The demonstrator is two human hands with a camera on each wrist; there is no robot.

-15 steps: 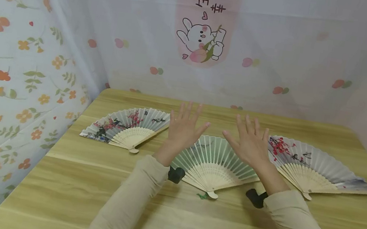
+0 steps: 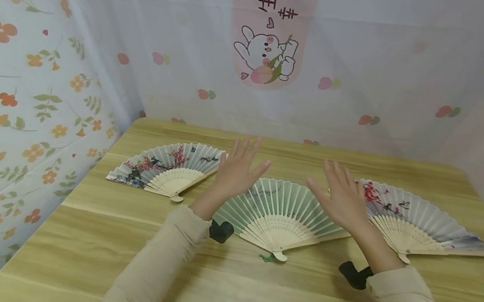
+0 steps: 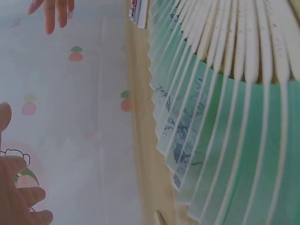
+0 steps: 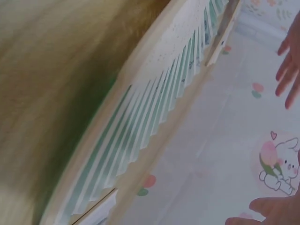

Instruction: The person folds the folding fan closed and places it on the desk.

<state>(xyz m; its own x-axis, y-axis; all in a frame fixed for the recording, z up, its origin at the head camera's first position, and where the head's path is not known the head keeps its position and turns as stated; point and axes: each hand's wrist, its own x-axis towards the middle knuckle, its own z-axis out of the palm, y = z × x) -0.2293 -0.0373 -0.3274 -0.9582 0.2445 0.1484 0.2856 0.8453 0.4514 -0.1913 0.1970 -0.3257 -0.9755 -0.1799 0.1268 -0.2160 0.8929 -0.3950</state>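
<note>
My left hand [image 2: 234, 173] is held above the table with fingers straight and spread, overlapping the upper left of the green folding fan in the head view. My right hand [image 2: 344, 201] hovers likewise, between the green fan and the right-hand fan. Neither hand holds anything. The green folding fan [image 2: 280, 225] lies spread open in the middle, pale ribs toward me, a green cord by its pivot. To the left lies a white folding fan [image 2: 168, 168] with red blossoms. Another white folding fan [image 2: 421, 221], also with red blossoms, lies spread on the right.
All three fans lie on a wood-grain table [image 2: 112, 247]. A white curtain [image 2: 185, 31] with a printed rabbit hangs behind it, and a flowered curtain [image 2: 17, 99] hangs on the left. A dark wrist mount [image 2: 220, 232] sits under each forearm.
Both hands have moved apart, the left slightly to the left and the right to the right and a little toward me. The fans have stayed in place.
</note>
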